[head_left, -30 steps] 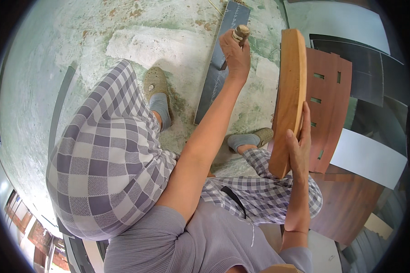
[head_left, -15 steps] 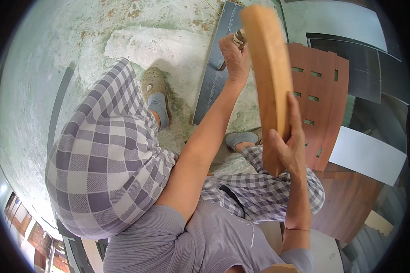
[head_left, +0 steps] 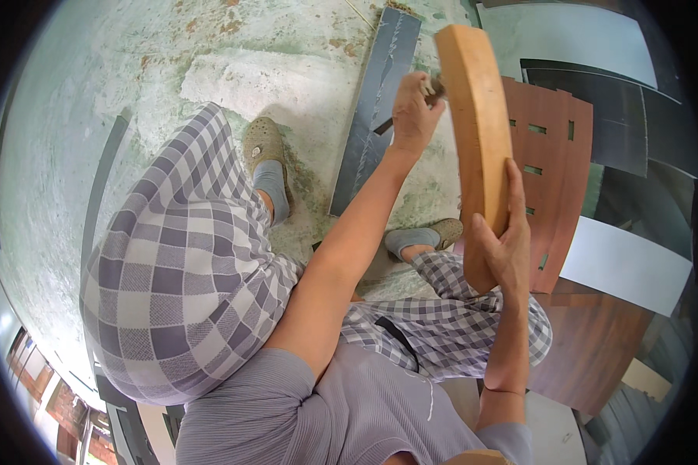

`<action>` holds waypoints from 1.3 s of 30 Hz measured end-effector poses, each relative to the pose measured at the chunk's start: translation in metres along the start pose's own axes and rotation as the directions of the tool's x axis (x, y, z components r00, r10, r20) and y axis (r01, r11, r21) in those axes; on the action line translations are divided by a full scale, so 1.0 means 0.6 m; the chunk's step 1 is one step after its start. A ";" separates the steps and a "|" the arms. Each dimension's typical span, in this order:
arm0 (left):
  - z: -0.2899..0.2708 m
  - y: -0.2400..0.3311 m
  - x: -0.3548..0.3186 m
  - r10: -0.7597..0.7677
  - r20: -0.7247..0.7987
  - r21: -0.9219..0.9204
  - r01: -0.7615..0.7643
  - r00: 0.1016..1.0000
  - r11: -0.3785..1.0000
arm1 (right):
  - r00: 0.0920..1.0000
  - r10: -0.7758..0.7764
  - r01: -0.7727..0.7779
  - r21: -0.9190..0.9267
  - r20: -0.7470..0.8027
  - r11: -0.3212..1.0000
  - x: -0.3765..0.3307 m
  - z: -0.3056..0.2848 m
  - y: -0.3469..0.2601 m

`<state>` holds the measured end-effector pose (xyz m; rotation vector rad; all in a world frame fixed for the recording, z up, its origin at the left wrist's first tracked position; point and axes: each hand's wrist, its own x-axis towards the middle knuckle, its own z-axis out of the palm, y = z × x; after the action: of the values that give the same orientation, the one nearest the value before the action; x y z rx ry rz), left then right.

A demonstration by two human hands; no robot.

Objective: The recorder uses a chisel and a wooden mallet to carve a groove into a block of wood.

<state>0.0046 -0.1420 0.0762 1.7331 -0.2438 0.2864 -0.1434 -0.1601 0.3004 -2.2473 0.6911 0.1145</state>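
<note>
My left hand (head_left: 416, 116) is closed around a dark-bladed hand tool (head_left: 383, 126), blurred by motion. The flat blade sticks out on the left of the fist, and a handle end with a pale metal ring shows on the right. Under the blade, on the floor, lies a long dark grey board (head_left: 371, 116) with a pale scratched line along it; whether the blade touches it I cannot tell. My right hand (head_left: 506, 252) grips the near end of a thick, slightly curved wooden block (head_left: 485, 132), thumb on its face. The block's far end rises beside my left hand.
A reddish-brown slotted panel (head_left: 551, 147) lies right of the block, with dark sheets (head_left: 589, 108), a white board (head_left: 628, 263) and a brown wood-grain board (head_left: 589, 349) around it. My shoes (head_left: 264, 147) stand on the worn greenish floor (head_left: 155, 93). A grey strip (head_left: 105, 170) lies at left.
My left hand has shifted to the right with the bladed tool. My right hand has moved the wooden block a little right and nearer to me.
</note>
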 end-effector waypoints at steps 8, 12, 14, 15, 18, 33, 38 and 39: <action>-0.002 0.039 -0.044 -0.033 0.588 -0.070 0.091 0.808 0.993 | 0.985 0.161 -0.146 0.186 -0.067 0.972 0.000 -0.021 0.052; 0.010 0.029 -0.058 0.066 0.637 -0.078 -0.020 0.768 0.997 | 0.972 0.227 -0.205 0.266 -0.057 0.942 -0.012 -0.023 0.088; 0.016 0.026 -0.059 0.117 0.717 -0.071 -0.095 0.687 0.993 | 0.967 0.247 -0.221 0.276 -0.061 0.935 -0.018 -0.023 0.117; 0.019 0.027 -0.061 0.118 0.722 -0.072 -0.096 0.682 0.993 | 0.963 0.262 -0.235 0.281 -0.064 0.930 -0.021 -0.024 0.128; 0.028 0.027 -0.070 0.166 0.800 -0.027 -0.241 0.576 0.970 | 0.960 0.275 -0.248 0.288 -0.057 0.925 -0.026 -0.029 0.149; 0.039 0.011 -0.093 0.079 0.877 -0.006 -0.154 0.473 0.988 | 0.922 0.286 -0.199 0.315 -0.260 0.928 -0.057 0.026 0.168; 0.026 0.008 -0.083 0.096 0.847 -0.010 -0.163 0.524 0.987 | 0.956 0.291 -0.272 0.280 -0.027 0.921 -0.060 0.039 0.172; 0.025 0.008 -0.083 0.091 0.847 -0.006 -0.163 0.524 0.987 | 0.957 0.291 -0.273 0.281 -0.023 0.920 -0.055 0.029 0.166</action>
<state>-0.0431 -0.1573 0.0617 1.8105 -1.1023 -0.5074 -0.2202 -0.1885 0.2327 -1.8817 1.0012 0.0811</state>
